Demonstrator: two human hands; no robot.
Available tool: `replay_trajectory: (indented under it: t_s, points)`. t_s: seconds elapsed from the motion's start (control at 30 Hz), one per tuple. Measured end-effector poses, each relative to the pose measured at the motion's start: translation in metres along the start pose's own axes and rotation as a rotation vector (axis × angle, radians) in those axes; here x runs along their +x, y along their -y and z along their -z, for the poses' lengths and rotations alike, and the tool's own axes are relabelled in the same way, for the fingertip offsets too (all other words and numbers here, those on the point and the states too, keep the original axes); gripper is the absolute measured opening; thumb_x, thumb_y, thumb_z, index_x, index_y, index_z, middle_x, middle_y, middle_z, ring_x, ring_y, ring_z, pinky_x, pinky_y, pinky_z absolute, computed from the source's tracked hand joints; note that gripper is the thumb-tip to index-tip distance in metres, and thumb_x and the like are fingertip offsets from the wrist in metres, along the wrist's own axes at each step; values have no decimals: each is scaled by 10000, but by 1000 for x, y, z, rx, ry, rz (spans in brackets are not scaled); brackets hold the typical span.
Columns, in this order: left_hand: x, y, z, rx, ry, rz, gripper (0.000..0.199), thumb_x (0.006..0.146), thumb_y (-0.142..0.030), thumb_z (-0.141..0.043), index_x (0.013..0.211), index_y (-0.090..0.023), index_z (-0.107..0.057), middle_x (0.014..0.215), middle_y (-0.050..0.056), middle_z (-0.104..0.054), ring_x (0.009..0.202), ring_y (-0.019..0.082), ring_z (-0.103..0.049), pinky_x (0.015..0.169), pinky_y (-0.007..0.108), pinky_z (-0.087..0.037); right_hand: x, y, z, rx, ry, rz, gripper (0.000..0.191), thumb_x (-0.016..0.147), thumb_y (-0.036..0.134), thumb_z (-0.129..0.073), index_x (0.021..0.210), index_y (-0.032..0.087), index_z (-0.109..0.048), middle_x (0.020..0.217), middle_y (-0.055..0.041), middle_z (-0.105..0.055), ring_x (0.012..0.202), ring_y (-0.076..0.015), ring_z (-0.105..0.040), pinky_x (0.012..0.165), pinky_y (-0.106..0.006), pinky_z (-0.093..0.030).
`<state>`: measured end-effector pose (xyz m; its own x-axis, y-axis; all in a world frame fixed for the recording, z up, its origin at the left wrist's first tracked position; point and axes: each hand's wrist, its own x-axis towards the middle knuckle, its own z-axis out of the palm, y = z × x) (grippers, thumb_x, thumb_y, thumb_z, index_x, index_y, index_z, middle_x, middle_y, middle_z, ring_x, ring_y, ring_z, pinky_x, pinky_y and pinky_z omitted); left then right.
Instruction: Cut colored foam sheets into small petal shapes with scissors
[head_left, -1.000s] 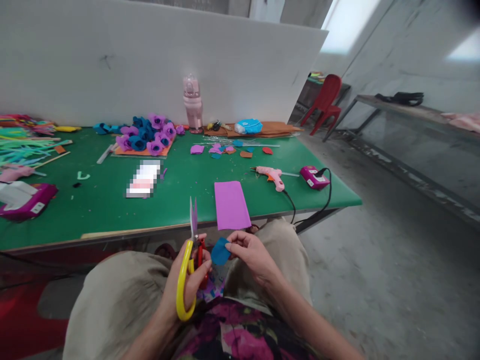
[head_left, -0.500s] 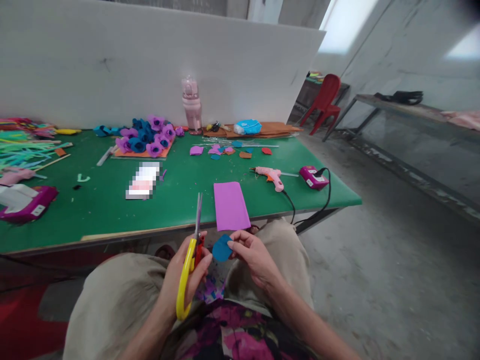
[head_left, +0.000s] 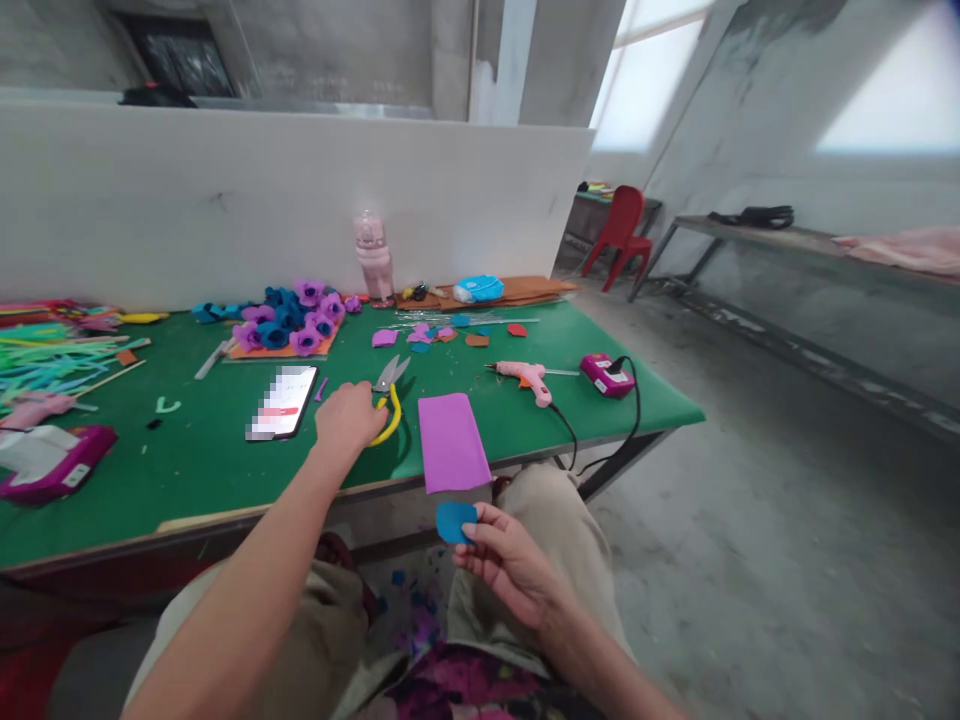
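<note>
My left hand is stretched over the green table, closed around the yellow-handled scissors. Their blades are apart and point away from me; whether they rest on the tabletop I cannot tell. Between the thumb and fingers of my right hand, above my lap, is a small blue petal-shaped piece. A purple sheet lies at the table's front edge, just beyond that piece. To the left of my left hand lies a phone, with a thin purple scrap beside it.
A pink glue gun lies right of the sheet, its cord hanging off the edge near a magenta box. Purple and blue flowers, cut pieces and a pink bottle are farther back. Coloured strips lie left.
My left hand has moved from above my lap forward over the table with the scissors, whose blades have spread. My right hand still holds the blue piece, now turned. The view has tilted up.
</note>
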<state>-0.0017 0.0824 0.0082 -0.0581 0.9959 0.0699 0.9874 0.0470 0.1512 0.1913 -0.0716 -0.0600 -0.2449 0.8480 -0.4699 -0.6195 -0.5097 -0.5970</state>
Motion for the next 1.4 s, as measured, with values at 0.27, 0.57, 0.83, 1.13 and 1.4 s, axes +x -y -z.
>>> replay_trajectory:
  t_s: [0.27,0.57,0.83,1.13,1.4]
  points:
    - [6,7,-13,-34,-49,-6,327,751,-323,-574,1014,-141,-641,1077,205,-613,1087,403,-527,854,502,-436,7,-13,13,167,-43,28,290,572,164,-817,724,191,-571,609,69,-556,476,-40,-474,499,-156,-422]
    - [-126,-43,-41,-1110,307,-120,382,731,-369,-652,1028,-199,-483,875,7,-628,748,145,-603,676,247,-494,18,-18,6,313,-30,169,270,625,195,-806,775,188,-582,707,53,-612,563,-50,-518,572,-165,-435]
    - [-106,-31,-26,-1075,209,-15,208,739,-337,-626,864,-171,-616,674,-20,-614,583,114,-557,513,199,-399,17,-14,10,138,-66,179,278,697,369,-745,802,163,-591,747,8,-624,563,-67,-535,585,-204,-446]
    - [-49,-61,-30,-868,363,-245,75,659,-255,-581,653,-182,-564,517,-34,-576,482,129,-559,485,216,-400,44,-2,9,58,-187,269,333,624,404,-761,750,160,-574,629,21,-589,571,-96,-562,559,-219,-449]
    - [-45,-66,-52,-762,352,-237,79,653,-261,-552,625,-188,-562,485,-49,-551,450,114,-493,458,205,-351,47,2,12,-23,-166,293,245,607,244,-699,813,132,-630,638,8,-634,563,-89,-564,572,-209,-440]
